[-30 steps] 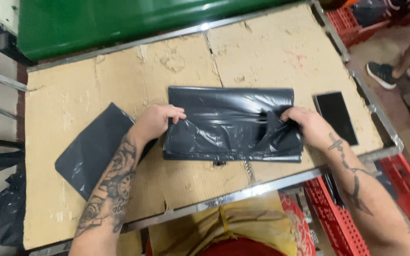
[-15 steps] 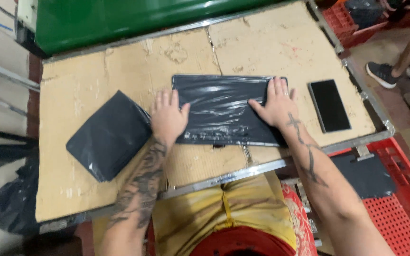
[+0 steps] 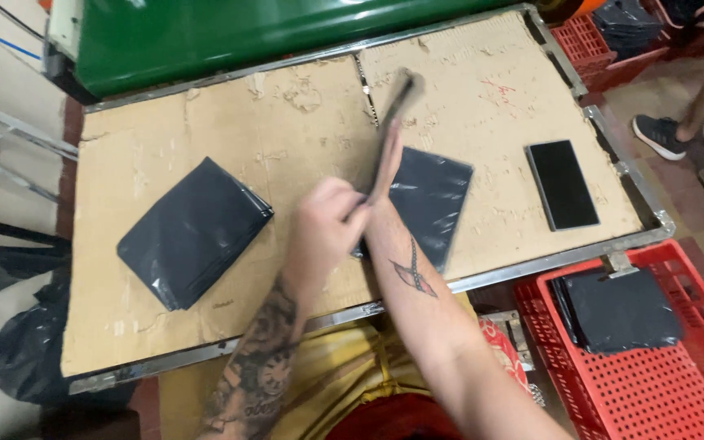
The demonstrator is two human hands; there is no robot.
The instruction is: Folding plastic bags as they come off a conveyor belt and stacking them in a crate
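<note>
Left hand (image 3: 323,232) clenched and right hand (image 3: 386,167) pinching both grasp one thin black folded plastic bag (image 3: 427,200), half-raised off the cardboard-topped counter (image 3: 287,130) at centre, another folded black bag (image 3: 193,232) at nine o'clock; judged light, limp, slippery, best gripped along its folded edge.

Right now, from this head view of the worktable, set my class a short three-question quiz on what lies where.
1. True or false: the phone lies flat on the cardboard table top.
2. Where does the red crate stand? A: on the table. B: below the table's near right corner. C: left of the table.
3. Fill in: the folded bag lying apart, left of the left hand, is ___ in colour.
Key: 1 true; 2 B; 3 black.
</note>
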